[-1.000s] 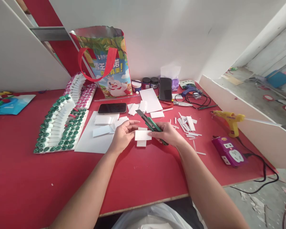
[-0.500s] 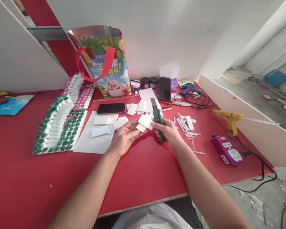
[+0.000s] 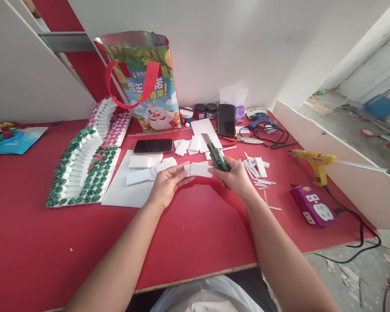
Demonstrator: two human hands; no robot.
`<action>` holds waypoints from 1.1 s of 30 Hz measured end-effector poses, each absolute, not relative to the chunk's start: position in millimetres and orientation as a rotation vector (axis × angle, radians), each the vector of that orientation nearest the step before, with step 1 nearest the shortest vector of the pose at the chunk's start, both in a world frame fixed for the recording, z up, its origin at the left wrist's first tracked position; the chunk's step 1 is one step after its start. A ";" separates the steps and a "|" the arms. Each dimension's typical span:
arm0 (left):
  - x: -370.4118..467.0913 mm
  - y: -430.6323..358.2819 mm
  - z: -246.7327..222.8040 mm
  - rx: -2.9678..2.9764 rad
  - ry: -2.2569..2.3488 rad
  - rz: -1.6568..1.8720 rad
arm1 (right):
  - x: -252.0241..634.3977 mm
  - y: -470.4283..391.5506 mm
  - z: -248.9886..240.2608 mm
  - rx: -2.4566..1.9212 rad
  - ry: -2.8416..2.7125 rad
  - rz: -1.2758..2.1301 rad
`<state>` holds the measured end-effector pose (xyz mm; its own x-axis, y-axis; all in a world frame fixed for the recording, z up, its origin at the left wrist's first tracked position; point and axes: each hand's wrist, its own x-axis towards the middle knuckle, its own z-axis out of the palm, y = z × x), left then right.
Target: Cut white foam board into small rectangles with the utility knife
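Two small white board pieces (image 3: pixel 201 169) overlap between the hands, above the red tabletop (image 3: pixel 198 234). The left hand (image 3: pixel 168 183) pinches their left end between thumb and fingers. The right hand (image 3: pixel 235 177) curls around a green utility knife (image 3: pixel 218 159), blade pointing away, its thumb at their right edge; its other fingertips are hidden. White strips (image 3: pixel 254 168) lie just beyond, near a yellow hot glue gun (image 3: pixel 316 164).

A craft workshop: glue gun (image 3: pixel 315 164), paint jars (image 3: pixel 205 111), littered concrete floor (image 3: pixel 351 273).
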<state>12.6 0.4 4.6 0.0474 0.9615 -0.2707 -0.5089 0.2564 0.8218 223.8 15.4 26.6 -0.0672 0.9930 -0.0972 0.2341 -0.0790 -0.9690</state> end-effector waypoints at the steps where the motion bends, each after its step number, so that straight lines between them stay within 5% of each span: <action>1: 13.0 -0.4 5.3 0.610 0.953 1.212 | 223.4 15.4 24.0 -1.437 -1.442 1.166; 19: 16.0 -2.5 0.5 0.761 1.050 1.128 | 211.1 11.5 20.5 -1.573 -1.718 0.844; 33: 21.2 -6.3 6.9 0.708 1.087 1.236 | 213.6 14.6 17.2 -1.483 -1.315 1.022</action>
<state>21.2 -6.3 6.9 -0.0288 0.9653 -0.2595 -0.3805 0.2295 0.8959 213.6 14.6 17.2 0.1005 0.9946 -0.0254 0.2705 -0.0519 -0.9613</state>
